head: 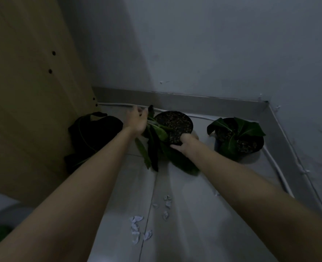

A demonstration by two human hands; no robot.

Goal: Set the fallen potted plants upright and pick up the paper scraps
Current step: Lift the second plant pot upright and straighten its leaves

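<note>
A: What's in the pots?

B: Soil and leafy plants. The tipped pot (173,127) leans toward the camera, right hand (184,143) gripping its rim, left hand (137,120) closed on its leaves. The second pot (239,138) stands upright, right.

A: And the floor?

B: Pale floor (203,214), paper scraps (137,226) nearer, grey wall (213,44) behind.

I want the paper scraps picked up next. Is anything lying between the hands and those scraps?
Nothing visible does. The paper scraps lie on open floor, nearer the person than both hands. The left hand is at the leaves, and the right hand holds the tilted pot.
</note>
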